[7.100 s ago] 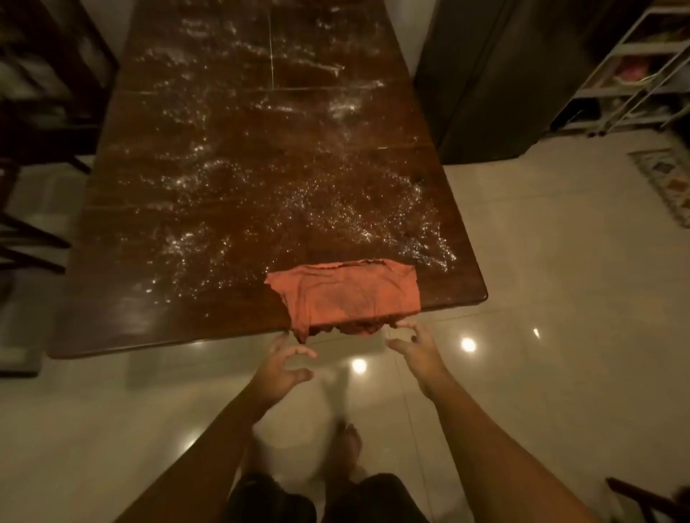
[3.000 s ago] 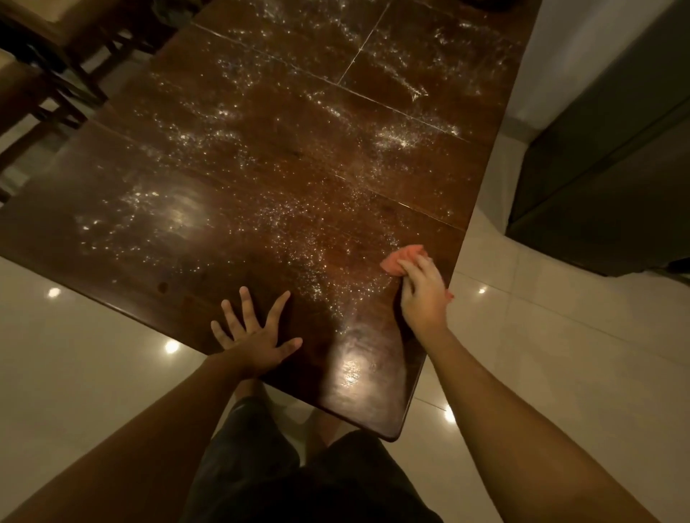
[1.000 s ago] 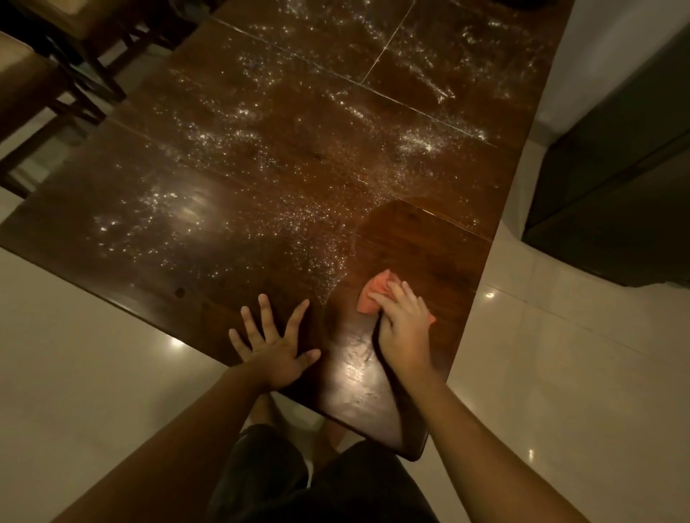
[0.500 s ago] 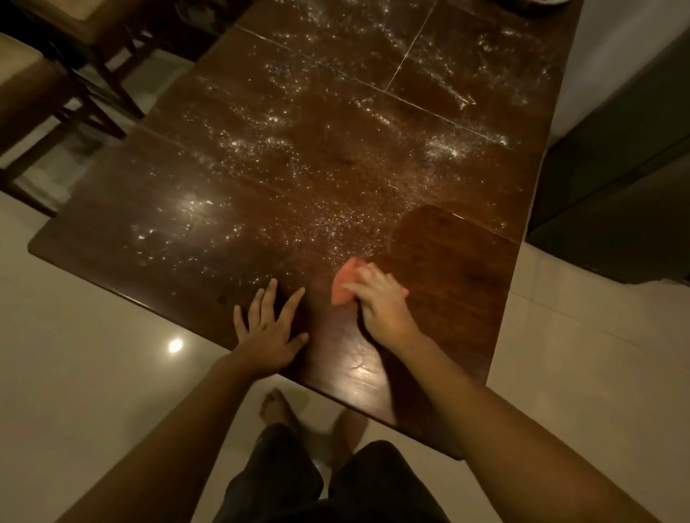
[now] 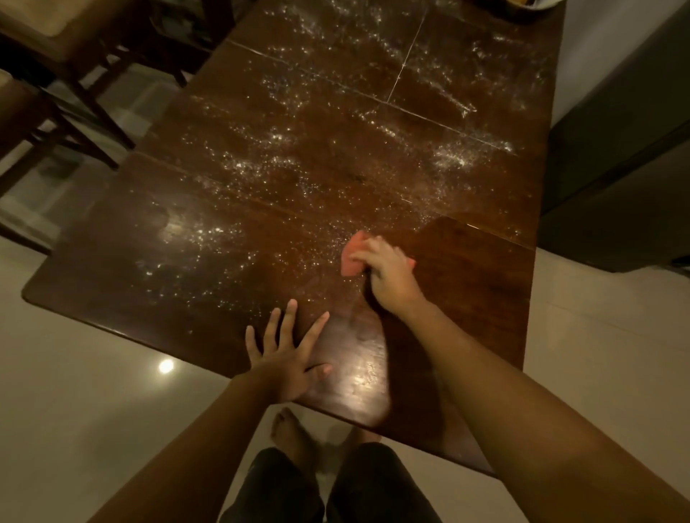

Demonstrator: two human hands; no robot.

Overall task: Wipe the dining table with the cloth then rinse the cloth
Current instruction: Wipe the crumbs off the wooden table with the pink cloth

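Observation:
A long dark wooden dining table [image 5: 485, 298] fills the view, strewn with white powder over its middle and far parts. My right hand [image 5: 390, 274] presses a bunched orange cloth [image 5: 353, 255] flat on the table near the front right; only the cloth's left end shows past my fingers. The wood to the right of the cloth looks dark and free of powder. My left hand [image 5: 287, 352] lies flat at the near table edge with its fingers spread, holding nothing.
Wooden chairs [image 5: 56, 74] stand at the table's left side. A dark cabinet [image 5: 616, 168] stands close along the right side. Glossy pale floor tiles [image 5: 93, 410] lie below, with my bare feet [image 5: 291, 436] under the near edge. A dish rim [image 5: 530, 3] shows at the far end.
My right hand has slid the cloth leftward and away from me across the table, leaving a powder-free patch at the front right corner. My left hand stays planted at the edge.

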